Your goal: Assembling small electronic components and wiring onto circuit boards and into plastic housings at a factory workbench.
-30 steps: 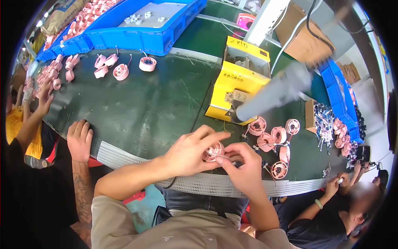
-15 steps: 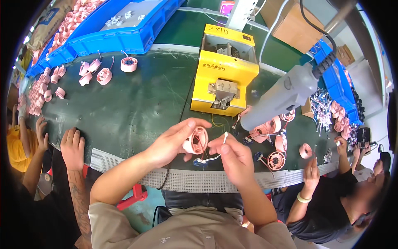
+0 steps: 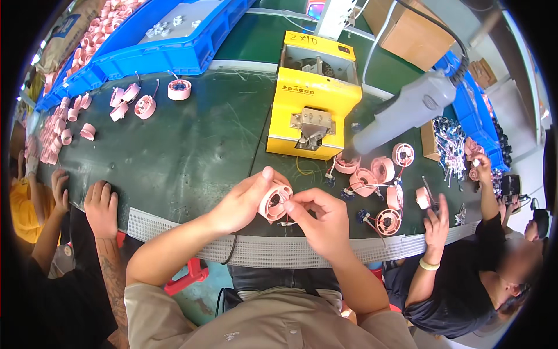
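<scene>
My left hand [image 3: 241, 200] is closed round a pink plastic round housing [image 3: 265, 210], its open face tilted toward my right hand. Thumb and fingers of my right hand [image 3: 322, 221] are pinched together at the housing's opening, the tips against its inner part. Whatever they pinch is hidden. A short bit of wire shows below the housing, under my right fingers. Both hands are above the near edge of the green work surface [image 3: 192, 154]. To their right lie several pink housings [image 3: 363, 181] with wires and small blue circuit boards.
A yellow machine [image 3: 311, 107] stands ahead. A grey powered hand tool [image 3: 407, 110] hangs at its right. Blue bins [image 3: 200, 52] and loose pink parts [image 3: 58, 125] are at the left. Co-workers' hands [image 3: 102, 203] rest left; another hand [image 3: 436, 224] works at right.
My right hand has moved left to the housing; the white wire it held has gone from sight. The housing has turned slightly. The hanging tool has swung up and right, uncovering pink housings.
</scene>
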Demonstrator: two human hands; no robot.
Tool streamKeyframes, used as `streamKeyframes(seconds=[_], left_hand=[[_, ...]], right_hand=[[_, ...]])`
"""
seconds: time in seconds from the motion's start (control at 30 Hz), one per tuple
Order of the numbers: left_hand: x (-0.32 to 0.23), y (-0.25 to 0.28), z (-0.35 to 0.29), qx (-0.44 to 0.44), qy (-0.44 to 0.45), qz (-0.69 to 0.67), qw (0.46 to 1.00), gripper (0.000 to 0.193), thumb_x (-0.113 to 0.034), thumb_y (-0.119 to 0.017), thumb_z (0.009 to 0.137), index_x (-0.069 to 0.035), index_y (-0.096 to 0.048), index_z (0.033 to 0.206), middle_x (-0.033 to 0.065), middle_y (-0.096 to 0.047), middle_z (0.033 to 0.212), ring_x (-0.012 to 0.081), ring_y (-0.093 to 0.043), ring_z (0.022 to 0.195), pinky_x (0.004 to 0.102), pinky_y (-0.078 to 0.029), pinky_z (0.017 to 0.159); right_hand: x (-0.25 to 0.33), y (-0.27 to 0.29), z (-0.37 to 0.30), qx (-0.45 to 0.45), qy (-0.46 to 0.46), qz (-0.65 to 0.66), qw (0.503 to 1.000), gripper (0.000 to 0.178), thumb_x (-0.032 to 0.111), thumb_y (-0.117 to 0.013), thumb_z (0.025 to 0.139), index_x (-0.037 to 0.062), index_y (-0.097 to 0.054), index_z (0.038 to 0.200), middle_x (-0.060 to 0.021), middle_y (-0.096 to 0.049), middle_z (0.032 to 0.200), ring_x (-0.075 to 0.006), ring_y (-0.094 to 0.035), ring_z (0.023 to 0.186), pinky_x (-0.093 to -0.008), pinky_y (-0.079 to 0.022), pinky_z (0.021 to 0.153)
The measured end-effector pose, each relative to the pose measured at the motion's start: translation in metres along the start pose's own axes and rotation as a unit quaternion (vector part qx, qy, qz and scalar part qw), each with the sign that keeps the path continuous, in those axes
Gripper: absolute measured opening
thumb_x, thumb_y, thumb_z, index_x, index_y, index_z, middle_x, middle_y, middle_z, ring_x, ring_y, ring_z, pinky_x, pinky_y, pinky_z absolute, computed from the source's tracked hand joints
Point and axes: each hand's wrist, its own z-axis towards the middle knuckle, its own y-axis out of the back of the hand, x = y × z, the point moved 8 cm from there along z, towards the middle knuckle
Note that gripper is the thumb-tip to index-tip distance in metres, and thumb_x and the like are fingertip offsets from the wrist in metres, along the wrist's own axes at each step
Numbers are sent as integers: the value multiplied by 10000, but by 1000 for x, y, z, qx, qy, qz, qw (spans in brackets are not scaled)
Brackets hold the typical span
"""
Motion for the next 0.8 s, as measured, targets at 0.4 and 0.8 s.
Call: streamKeyframes(seconds=[0.4,0.8], left_hand=[[1,-9,-1,65,10,-25,998,491,-420,-381,1087,11,-565,1235,19,-582,904,84,-559,760,227,-471,661],[-23,12,-4,-42,-124,-142,981,379,-254,-508,1061,-1,-517,1344,67,-629,1086,137,-602,970,295,-498,884]], right_hand=[[56,-20,-19,-106,350,-342,866,161,19,-774,761,45,-664,875,-60,-630,804,-249,-629,711,-361,-507,639],[49,1,-12,-82,226,-172,955,185,5,-667,900,-18,-675,1083,-138,-690,1012,-188,-697,836,-313,-578,723]])
